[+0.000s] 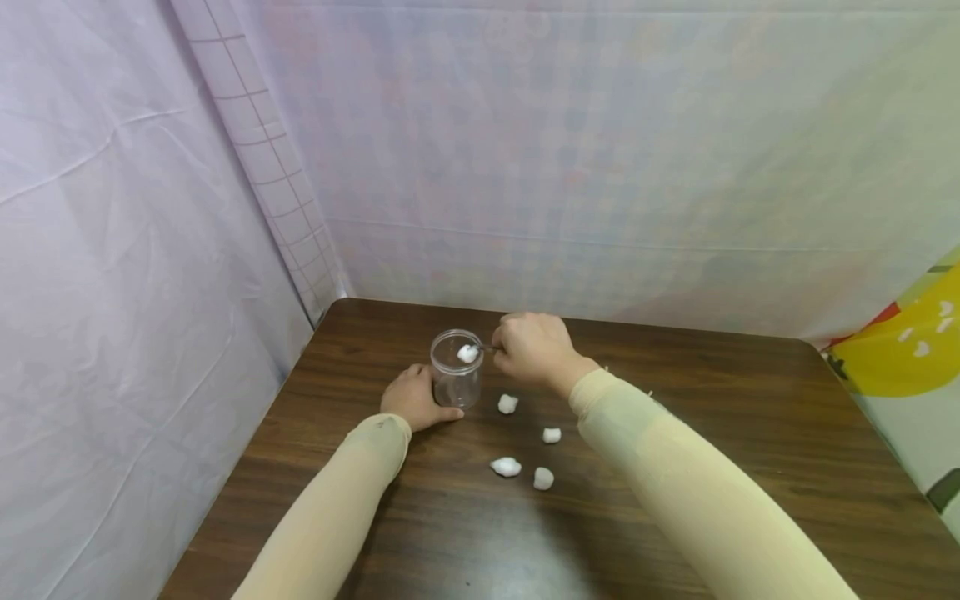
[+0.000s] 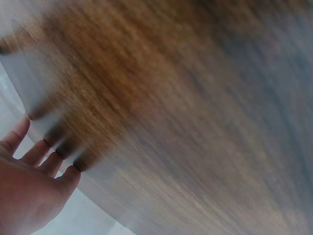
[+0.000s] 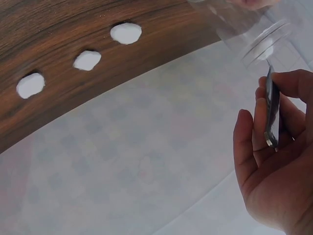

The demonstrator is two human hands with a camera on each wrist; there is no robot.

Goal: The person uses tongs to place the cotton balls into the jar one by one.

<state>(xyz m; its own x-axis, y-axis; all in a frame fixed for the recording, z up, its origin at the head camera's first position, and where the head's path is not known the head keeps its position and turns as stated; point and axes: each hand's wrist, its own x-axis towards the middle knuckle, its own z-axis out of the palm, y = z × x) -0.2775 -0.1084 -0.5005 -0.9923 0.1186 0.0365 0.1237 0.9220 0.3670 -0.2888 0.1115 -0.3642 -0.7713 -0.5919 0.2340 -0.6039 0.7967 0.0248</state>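
Note:
In the head view a clear plastic jar (image 1: 457, 385) stands upright on the table. My left hand (image 1: 417, 398) holds it low on its left side, with the thumb across the front. In the left wrist view this hand's fingers (image 2: 34, 153) are seen near the tabletop. My right hand (image 1: 536, 346) pinches metal tweezers (image 3: 272, 110) between thumb and fingers. At the tweezers' tip a white cotton ball (image 1: 468, 353) is at the jar's open mouth; whether it is below the rim I cannot tell. Several cotton balls, one of them (image 1: 507, 404) nearest the jar, lie on the table.
The brown wooden table (image 1: 720, 408) has rounded far corners. White curtains (image 1: 600, 150) hang behind it and along its left side. A yellow printed shape (image 1: 903, 350) is at the right edge of the view.

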